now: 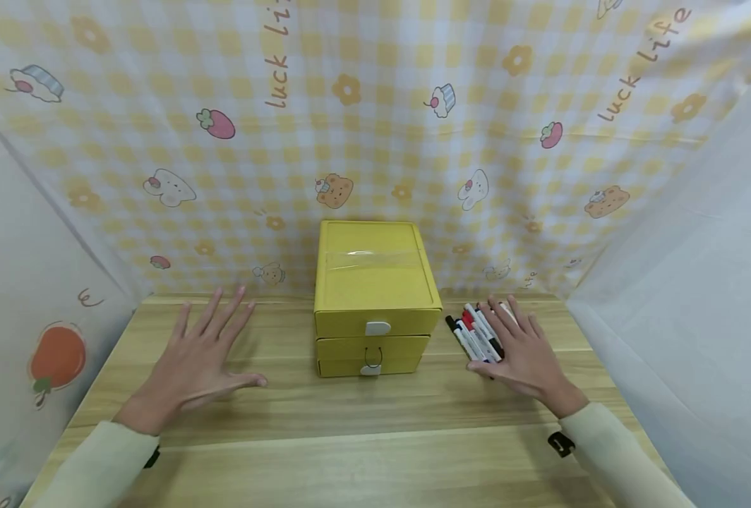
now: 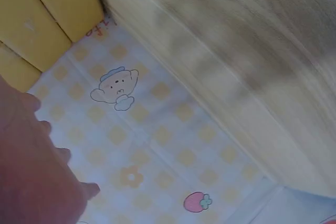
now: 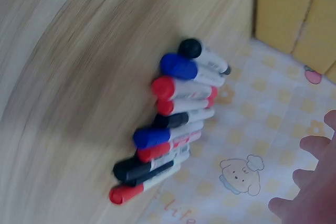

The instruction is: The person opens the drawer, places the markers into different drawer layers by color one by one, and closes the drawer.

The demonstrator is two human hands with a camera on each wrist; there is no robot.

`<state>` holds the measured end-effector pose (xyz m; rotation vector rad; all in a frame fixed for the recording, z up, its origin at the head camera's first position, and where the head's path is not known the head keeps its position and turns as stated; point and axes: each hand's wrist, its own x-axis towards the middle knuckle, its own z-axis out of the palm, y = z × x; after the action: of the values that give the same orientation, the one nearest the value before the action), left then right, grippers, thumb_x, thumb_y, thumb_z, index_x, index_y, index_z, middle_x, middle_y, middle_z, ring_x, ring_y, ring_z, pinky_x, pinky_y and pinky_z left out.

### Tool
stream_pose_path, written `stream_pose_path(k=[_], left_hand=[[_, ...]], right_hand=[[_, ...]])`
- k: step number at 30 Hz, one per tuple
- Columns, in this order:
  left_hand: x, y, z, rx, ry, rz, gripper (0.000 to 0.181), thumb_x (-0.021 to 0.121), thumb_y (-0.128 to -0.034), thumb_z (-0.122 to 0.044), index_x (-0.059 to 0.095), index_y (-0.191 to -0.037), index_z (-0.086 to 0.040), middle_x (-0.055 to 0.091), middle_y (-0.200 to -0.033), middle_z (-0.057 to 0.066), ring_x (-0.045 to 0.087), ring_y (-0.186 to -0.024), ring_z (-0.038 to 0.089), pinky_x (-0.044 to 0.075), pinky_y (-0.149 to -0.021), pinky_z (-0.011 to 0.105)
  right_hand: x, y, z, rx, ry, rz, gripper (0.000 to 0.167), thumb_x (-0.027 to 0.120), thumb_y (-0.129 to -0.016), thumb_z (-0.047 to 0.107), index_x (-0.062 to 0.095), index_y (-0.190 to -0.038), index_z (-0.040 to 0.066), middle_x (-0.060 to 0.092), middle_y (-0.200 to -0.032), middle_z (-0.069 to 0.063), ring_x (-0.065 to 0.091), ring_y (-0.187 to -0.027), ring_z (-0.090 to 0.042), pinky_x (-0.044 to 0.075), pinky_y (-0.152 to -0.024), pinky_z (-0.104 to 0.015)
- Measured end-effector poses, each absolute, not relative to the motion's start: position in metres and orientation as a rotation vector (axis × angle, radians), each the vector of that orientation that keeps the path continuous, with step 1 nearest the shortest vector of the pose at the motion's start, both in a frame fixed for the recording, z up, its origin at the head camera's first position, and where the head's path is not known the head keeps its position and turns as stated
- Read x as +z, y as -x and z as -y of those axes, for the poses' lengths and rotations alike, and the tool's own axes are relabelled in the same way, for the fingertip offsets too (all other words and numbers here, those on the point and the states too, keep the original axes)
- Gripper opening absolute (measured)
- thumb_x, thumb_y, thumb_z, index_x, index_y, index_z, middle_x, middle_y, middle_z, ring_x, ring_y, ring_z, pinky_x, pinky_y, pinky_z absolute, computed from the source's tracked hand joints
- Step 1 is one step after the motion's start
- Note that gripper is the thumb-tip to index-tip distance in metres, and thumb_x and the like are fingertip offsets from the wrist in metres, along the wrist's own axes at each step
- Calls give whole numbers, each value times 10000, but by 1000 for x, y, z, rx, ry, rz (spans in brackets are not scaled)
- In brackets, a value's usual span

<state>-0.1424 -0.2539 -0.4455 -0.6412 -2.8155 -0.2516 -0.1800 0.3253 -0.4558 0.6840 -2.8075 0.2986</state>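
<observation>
A yellow box with drawers (image 1: 375, 282) stands at the middle back of the wooden table, clear tape across its top. To its left my left hand (image 1: 197, 360) is spread with straight fingers, holding nothing. On the other side my right hand (image 1: 528, 356) is also spread, above several markers (image 1: 475, 337) that it partly covers in the head view. In the right wrist view the markers (image 3: 181, 88) lie side by side, with black, blue and red caps, and the fingers (image 3: 315, 145) are apart from them. The left wrist view shows the left hand (image 2: 37, 156) at its edge.
A yellow checked cloth (image 1: 375, 141) with printed flowers and animals hangs behind the table (image 1: 350, 466). White sheets hang at the left (image 1: 7, 233) and right (image 1: 699, 282) sides. Both wrists wear a dark band under light sleeves.
</observation>
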Motion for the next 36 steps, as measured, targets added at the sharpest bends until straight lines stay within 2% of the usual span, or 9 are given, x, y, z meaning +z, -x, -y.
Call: stream_pose_path(k=[2, 7, 12, 15, 19, 22, 27, 31, 36], left_hand=[[-446, 144, 253, -316, 654, 2806, 1257, 731, -862, -815, 225, -1764, -101, 58, -1852, 96, 44, -1684, 410, -43, -1298, 705], [-443, 146, 246, -694, 647, 2802, 1234, 820, -902, -650, 130, -1782, -129, 97, -1842, 127, 105, -1664, 462, 139, -1245, 800], [-428, 144, 228, -1205, 523, 2745, 973, 778, -1043, -394, 191, -1775, -139, 230, -1790, 217, 237, -1594, 552, 270, -1145, 860], [-419, 144, 216, -1386, 511, 2639, 765, 704, -1102, -274, 314, -1737, -97, 348, -1744, 214, 324, -1573, 508, 344, -1187, 753], [-406, 144, 201, -1572, 465, 2552, 593, 658, -1129, -253, 458, -1667, -103, 498, -1664, 140, 446, -1529, 380, 455, -1185, 432], [-397, 146, 188, -1656, 393, 2538, 530, 665, -1128, -309, 537, -1604, -115, 582, -1587, 100, 526, -1465, 311, 471, -1118, 314], [-386, 149, 169, -1704, 342, 2520, 461, 697, -1104, -334, 623, -1479, -76, 653, -1476, 114, 601, -1377, 306, 484, -1140, 497], [-380, 153, 156, -1724, 278, 2516, 452, 712, -1091, -373, 646, -1404, -55, 670, -1404, 134, 622, -1320, 325, 476, -1145, 561], [-381, 160, 146, -1736, 193, 2506, 455, 736, -1074, -406, 659, -1329, -37, 678, -1321, 132, 621, -1267, 301, 498, -1108, 528]], right_hand=[[-455, 179, -323, 367, -681, 2795, 1132, 611, -928, 860, 338, -1739, 118, 291, -1790, -158, 183, -1647, -476, 242, -1223, -780], [-449, 176, -313, 620, -684, 2757, 1136, 617, -939, 849, 301, -1750, 120, 292, -1788, -162, 174, -1653, -460, 222, -1235, -777], [-434, 165, -296, 805, -660, 2720, 1164, 596, -913, 899, 241, -1773, 199, 284, -1779, -213, 220, -1621, -526, 247, -1140, -883], [-424, 159, -284, 907, -662, 2651, 1154, 639, -897, 884, 294, -1755, 193, 403, -1700, -246, 407, -1502, -538, 384, -1074, -838], [-411, 154, -265, 1060, -729, 2473, 1101, 700, -869, 872, 471, -1639, 119, 615, -1385, -171, 583, -1206, -373, 505, -978, -509], [-403, 151, -249, 1113, -789, 2370, 1045, 718, -860, 870, 572, -1498, 55, 657, -1182, -72, 619, -1058, -260, 507, -901, -351], [-392, 147, -222, 1103, -875, 2364, 919, 669, -909, 849, 667, -1337, 36, 724, -976, 38, 686, -848, -113, 585, -687, -301], [-390, 147, -204, 1110, -925, 2374, 817, 669, -953, 796, 727, -1266, 43, 761, -889, 20, 707, -770, -93, 605, -624, -313], [-393, 152, -189, 1100, -976, 2341, 603, 922, -898, 508, 762, -1246, 42, 761, -862, -1, 713, -720, -100, 605, -603, -290]])
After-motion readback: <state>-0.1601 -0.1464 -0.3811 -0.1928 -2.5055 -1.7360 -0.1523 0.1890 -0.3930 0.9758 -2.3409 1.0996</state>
